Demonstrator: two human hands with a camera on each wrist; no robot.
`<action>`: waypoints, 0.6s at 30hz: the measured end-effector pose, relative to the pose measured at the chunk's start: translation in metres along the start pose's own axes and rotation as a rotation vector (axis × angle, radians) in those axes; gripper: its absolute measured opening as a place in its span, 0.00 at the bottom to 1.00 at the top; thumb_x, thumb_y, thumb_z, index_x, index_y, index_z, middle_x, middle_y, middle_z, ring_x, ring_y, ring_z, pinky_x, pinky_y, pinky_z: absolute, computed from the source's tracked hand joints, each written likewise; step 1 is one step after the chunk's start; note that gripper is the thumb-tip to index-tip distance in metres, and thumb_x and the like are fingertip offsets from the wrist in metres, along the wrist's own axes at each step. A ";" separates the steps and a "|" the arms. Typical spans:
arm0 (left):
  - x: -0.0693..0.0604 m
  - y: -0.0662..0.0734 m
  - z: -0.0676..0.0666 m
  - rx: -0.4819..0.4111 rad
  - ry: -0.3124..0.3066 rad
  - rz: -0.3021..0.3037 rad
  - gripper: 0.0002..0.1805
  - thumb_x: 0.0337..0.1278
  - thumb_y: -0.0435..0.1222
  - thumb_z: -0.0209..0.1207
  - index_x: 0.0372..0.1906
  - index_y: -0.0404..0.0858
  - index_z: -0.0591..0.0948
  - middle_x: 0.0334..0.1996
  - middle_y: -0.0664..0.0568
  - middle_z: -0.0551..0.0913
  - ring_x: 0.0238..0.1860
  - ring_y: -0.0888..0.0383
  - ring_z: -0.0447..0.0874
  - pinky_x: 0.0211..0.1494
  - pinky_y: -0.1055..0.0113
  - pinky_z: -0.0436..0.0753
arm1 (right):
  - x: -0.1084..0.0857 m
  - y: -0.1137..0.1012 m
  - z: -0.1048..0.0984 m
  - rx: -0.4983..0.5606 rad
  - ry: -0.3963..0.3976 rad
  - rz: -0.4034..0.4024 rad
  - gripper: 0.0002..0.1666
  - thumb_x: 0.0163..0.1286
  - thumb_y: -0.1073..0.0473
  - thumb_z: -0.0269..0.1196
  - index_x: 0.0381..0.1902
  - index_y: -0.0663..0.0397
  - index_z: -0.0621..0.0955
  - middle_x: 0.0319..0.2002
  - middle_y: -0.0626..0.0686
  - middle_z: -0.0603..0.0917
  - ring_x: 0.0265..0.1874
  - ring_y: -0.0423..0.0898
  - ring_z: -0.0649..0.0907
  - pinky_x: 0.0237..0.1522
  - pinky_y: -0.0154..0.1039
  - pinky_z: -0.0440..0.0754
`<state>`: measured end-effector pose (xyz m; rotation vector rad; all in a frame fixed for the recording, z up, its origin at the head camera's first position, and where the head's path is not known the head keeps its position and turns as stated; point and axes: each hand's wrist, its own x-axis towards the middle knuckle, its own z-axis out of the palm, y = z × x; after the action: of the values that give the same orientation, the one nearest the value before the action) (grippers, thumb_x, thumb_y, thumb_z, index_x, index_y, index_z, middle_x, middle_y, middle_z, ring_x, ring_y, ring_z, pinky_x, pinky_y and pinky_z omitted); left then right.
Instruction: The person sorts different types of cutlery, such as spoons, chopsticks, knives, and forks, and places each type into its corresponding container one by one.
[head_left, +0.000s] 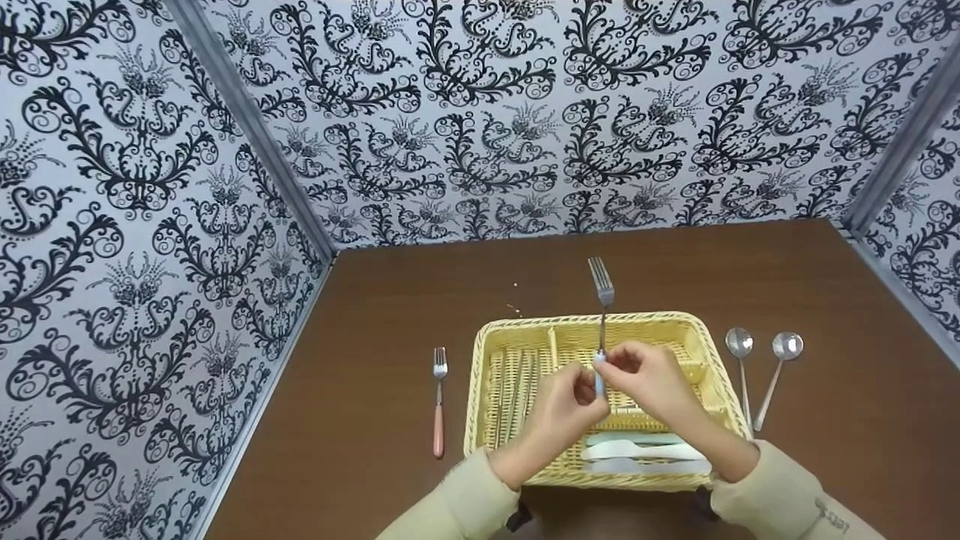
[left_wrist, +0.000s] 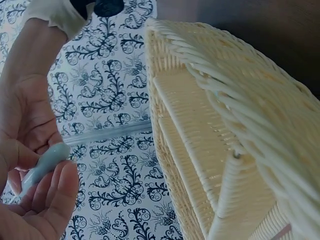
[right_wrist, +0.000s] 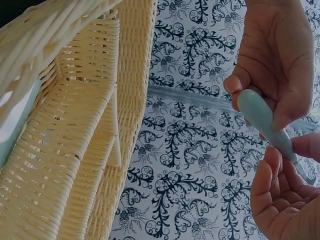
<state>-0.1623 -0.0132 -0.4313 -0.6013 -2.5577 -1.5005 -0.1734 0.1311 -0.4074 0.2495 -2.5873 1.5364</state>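
Note:
Both hands are raised over the wicker cutlery basket (head_left: 480, 390), holding a fork (head_left: 602, 281) upright with its tines pointing away. Its light blue handle (right_wrist: 267, 122) is pinched by my left hand (head_left: 564, 405) near the lower end. Higher up, close to the metal neck, my right hand (head_left: 654, 381) pinches the same handle between thumb and fingers. In the left wrist view the rounded handle end (left_wrist: 52, 156) shows between the fingers. Slim metal sticks (head_left: 517, 386) lie in the basket's left compartment. White and pale green plastic-looking utensils (head_left: 645, 450) lie in the front right compartment.
A small fork (head_left: 439, 405) with a pink handle lies on the brown table (head_left: 360, 375), left of the basket. Two metal spoons (head_left: 739, 343) lie to the right of it. Patterned panels (head_left: 487, 120) enclose the table at the back and sides.

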 end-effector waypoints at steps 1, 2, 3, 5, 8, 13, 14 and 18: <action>0.000 -0.002 0.000 0.018 0.005 0.031 0.04 0.42 0.28 0.58 0.28 0.36 0.76 0.21 0.55 0.79 0.22 0.73 0.72 0.27 0.81 0.74 | 0.002 0.000 0.000 -0.004 -0.003 -0.008 0.05 0.56 0.63 0.65 0.27 0.61 0.81 0.25 0.52 0.83 0.24 0.40 0.78 0.28 0.29 0.76; 0.001 -0.004 -0.001 0.027 0.004 0.053 0.04 0.44 0.28 0.58 0.29 0.35 0.77 0.22 0.54 0.80 0.23 0.72 0.73 0.27 0.81 0.74 | 0.003 0.001 0.000 -0.014 -0.007 -0.020 0.04 0.56 0.64 0.65 0.27 0.61 0.81 0.25 0.52 0.83 0.24 0.40 0.78 0.29 0.29 0.76; 0.001 -0.006 -0.003 0.033 0.003 0.072 0.05 0.45 0.28 0.59 0.32 0.34 0.77 0.23 0.53 0.80 0.23 0.71 0.75 0.28 0.82 0.75 | 0.006 0.001 -0.001 -0.030 -0.015 -0.040 0.04 0.56 0.64 0.65 0.27 0.61 0.81 0.25 0.52 0.82 0.24 0.40 0.78 0.28 0.29 0.76; 0.003 -0.012 -0.008 0.027 0.012 0.088 0.09 0.46 0.28 0.61 0.36 0.32 0.78 0.26 0.50 0.82 0.25 0.66 0.78 0.30 0.81 0.76 | 0.013 0.006 -0.003 -0.108 -0.030 -0.122 0.04 0.55 0.64 0.64 0.27 0.60 0.81 0.24 0.51 0.82 0.23 0.40 0.78 0.27 0.29 0.77; 0.007 -0.029 -0.023 0.083 0.058 0.121 0.13 0.45 0.27 0.62 0.40 0.30 0.78 0.30 0.46 0.81 0.28 0.59 0.80 0.33 0.77 0.78 | 0.027 0.020 -0.009 -0.355 -0.083 -0.303 0.02 0.54 0.64 0.63 0.24 0.58 0.80 0.21 0.49 0.81 0.18 0.38 0.74 0.20 0.29 0.73; 0.009 -0.083 -0.057 0.528 0.213 0.182 0.10 0.46 0.27 0.59 0.37 0.34 0.79 0.32 0.46 0.81 0.35 0.52 0.80 0.37 0.63 0.79 | 0.045 0.054 -0.017 -0.801 -0.274 -0.438 0.15 0.51 0.67 0.57 0.11 0.50 0.67 0.11 0.45 0.66 0.12 0.39 0.62 0.12 0.33 0.59; 0.009 -0.095 -0.064 0.600 0.231 0.155 0.08 0.47 0.28 0.58 0.36 0.35 0.79 0.32 0.46 0.81 0.35 0.51 0.80 0.37 0.60 0.79 | 0.046 0.060 -0.018 -0.874 -0.322 -0.447 0.16 0.50 0.67 0.57 0.10 0.50 0.65 0.11 0.45 0.64 0.12 0.41 0.62 0.12 0.34 0.59; 0.006 -0.134 -0.088 0.728 0.268 -0.068 0.05 0.43 0.27 0.57 0.30 0.35 0.79 0.27 0.45 0.80 0.30 0.46 0.80 0.28 0.55 0.79 | 0.048 0.076 -0.020 -1.033 -0.484 -0.491 0.13 0.46 0.69 0.59 0.09 0.52 0.70 0.13 0.50 0.71 0.13 0.46 0.70 0.14 0.41 0.69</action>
<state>-0.2291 -0.1448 -0.4944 -0.1953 -2.6454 -0.5155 -0.2355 0.1808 -0.4542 1.0889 -2.9182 -0.1040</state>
